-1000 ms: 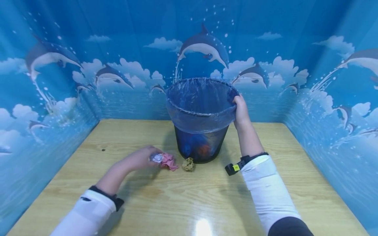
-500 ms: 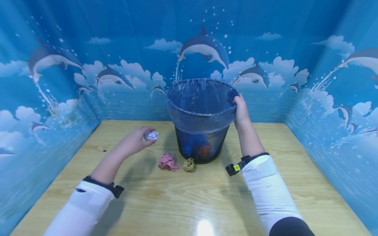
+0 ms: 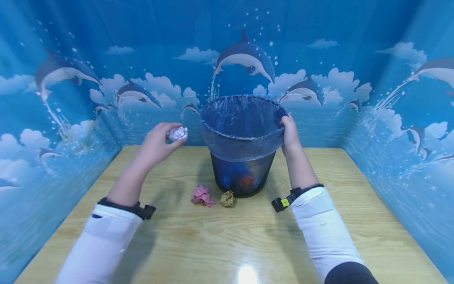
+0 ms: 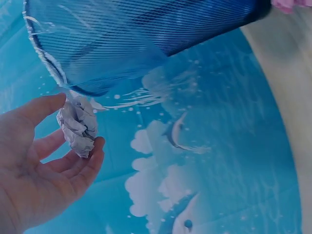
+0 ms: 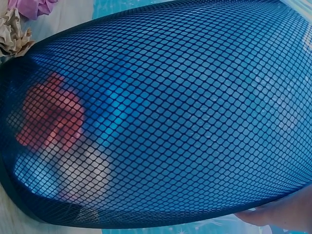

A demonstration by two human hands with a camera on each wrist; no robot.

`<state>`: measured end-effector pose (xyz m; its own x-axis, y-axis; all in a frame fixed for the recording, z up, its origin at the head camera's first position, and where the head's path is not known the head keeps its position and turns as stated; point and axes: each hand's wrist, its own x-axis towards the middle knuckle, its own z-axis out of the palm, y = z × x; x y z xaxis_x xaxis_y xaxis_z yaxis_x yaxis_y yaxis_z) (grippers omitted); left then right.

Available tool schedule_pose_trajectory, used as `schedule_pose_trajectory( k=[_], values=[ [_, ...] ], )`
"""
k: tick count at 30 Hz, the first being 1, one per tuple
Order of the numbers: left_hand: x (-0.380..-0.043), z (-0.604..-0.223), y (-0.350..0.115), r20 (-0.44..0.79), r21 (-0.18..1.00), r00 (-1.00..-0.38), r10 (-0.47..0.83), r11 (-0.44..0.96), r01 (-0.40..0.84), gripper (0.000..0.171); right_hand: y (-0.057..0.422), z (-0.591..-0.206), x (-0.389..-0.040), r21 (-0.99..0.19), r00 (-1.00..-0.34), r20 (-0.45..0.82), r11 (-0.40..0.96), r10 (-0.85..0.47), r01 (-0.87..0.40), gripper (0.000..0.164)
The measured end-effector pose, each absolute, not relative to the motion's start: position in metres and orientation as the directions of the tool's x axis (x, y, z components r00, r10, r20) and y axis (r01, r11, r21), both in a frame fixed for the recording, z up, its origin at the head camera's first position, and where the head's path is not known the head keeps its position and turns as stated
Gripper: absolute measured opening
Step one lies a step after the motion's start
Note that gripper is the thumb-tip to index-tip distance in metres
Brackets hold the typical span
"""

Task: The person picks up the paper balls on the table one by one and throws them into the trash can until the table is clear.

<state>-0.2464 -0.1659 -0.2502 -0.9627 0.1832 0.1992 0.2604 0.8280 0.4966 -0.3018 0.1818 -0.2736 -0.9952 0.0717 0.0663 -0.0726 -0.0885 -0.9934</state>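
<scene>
Between thumb and fingers, my left hand [image 3: 157, 144] pinches a crumpled ball of white paper [image 3: 178, 133], raised above the table just left of the bin's rim. The left wrist view shows that paper ball [image 4: 79, 126] near the fingertips. My right hand [image 3: 291, 134] grips the right side of the rim of a black mesh wastebasket [image 3: 267, 167], lined with a translucent blue bag [image 3: 241, 148] folded over the rim. Through the mesh in the right wrist view, a red crumpled piece [image 5: 53, 112], a pale piece [image 5: 85, 170] and blue shapes show at the bottom.
On the wooden table [image 3: 198, 244], a pink crumpled paper [image 3: 202, 196] and a tan crumpled paper [image 3: 227, 198] lie at the front of the bin's base. A blue dolphin-print curtain [image 3: 149, 47] encloses the back and both sides.
My left hand has lifted the white paper ball from beside the pink paper, up and away toward the level of the bin's rim. My right hand stays on the rim.
</scene>
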Motion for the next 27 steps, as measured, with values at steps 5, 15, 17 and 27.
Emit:
schedule_pose_trajectory(
  k=[5,15,17,27],
  values=[
    [-0.249,-0.237,-0.156,0.279,0.534,-0.946,0.163,0.793,0.293,0.057,0.181,-0.273,-0.301,-0.995,-0.996,0.059,-0.08,0.071,-0.065,0.075],
    [-0.256,-0.211,-0.135,0.402,0.561,-0.903,0.154,0.738,0.375,0.055,0.18,-0.273,-0.303,-0.993,-0.995,0.072,-0.093,0.069,-0.078,0.075],
    [-0.258,-0.208,-0.132,0.409,0.567,-0.898,0.16,0.727,0.388,0.054,0.18,-0.273,-0.302,-0.993,-0.995,0.074,-0.092,0.069,-0.08,0.075],
    [-0.272,-0.195,-0.113,0.407,0.563,-0.889,0.211,0.709,0.425,0.055,0.181,-0.274,-0.301,-0.995,-0.995,0.058,-0.077,0.077,-0.064,0.076]
  ],
)
